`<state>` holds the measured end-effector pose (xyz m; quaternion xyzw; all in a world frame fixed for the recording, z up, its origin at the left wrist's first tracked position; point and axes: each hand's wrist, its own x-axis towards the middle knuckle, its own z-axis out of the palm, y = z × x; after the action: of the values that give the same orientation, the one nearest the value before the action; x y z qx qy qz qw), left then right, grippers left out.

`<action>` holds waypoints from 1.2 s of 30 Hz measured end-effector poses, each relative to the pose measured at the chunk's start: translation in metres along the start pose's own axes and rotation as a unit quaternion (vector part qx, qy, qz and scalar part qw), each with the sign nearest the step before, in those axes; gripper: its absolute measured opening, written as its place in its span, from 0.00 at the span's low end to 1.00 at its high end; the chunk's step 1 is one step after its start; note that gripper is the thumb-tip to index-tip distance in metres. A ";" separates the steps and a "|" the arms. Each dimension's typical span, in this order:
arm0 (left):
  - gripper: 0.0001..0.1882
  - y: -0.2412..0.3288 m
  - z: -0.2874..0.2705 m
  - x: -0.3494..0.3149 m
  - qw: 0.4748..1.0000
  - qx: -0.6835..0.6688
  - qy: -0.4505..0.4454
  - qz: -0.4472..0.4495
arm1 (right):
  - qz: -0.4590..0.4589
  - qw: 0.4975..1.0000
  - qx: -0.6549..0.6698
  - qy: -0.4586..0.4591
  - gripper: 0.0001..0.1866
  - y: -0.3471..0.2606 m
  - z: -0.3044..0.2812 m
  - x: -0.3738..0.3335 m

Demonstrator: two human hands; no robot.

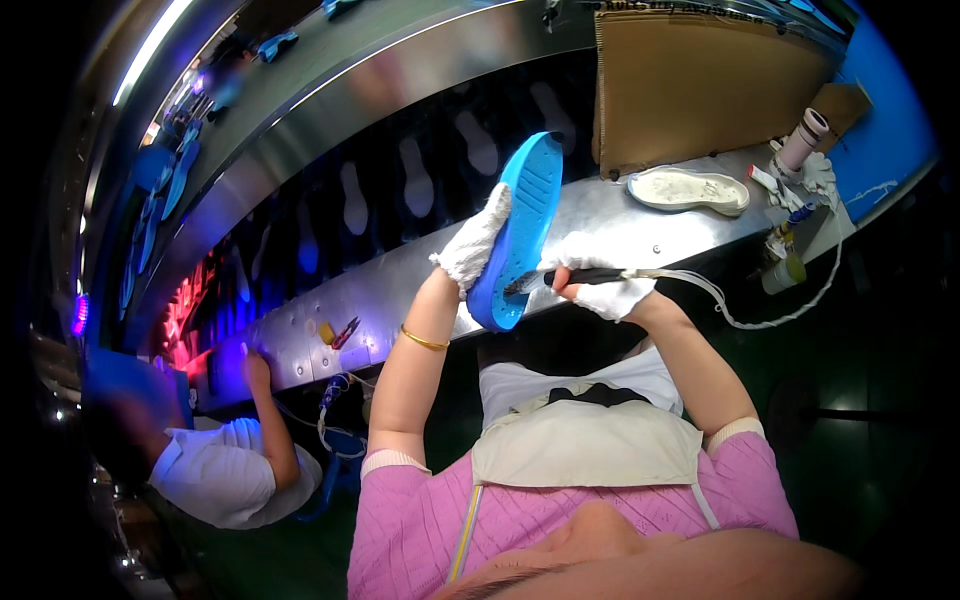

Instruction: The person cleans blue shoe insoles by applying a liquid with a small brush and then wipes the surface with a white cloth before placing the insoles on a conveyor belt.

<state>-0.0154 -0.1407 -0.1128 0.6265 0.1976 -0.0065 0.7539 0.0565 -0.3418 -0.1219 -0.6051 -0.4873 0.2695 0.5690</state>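
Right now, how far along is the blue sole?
In hand: left hand holds the blue sole upright; right hand puts a brush to its edge. Looks done: nothing I can confirm; any coating is too faint to see. Left: a white sole waits on the bench.

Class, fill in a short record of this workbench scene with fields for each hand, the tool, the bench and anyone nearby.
left hand: left hand, white-gloved, holds a blue shoe sole upright
right hand: right hand, white-gloved, grips a dark brush with bristles against the sole
tool line: a pale tube runs from the brush handle
bench: metal shelf bears a white sole; cardboard sheet behind
nearby: another person at lower left
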 end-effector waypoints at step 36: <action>0.38 -0.089 0.051 -0.038 0.910 -0.401 -0.080 0.073 | -0.148 0.967 0.004 0.209 0.09 0.016 0.015 0.006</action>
<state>-0.0586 -0.2167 -0.1778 0.2820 0.0766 0.0785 0.9531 0.0499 -0.3284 -0.1391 -0.5666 -0.4411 0.0516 0.6940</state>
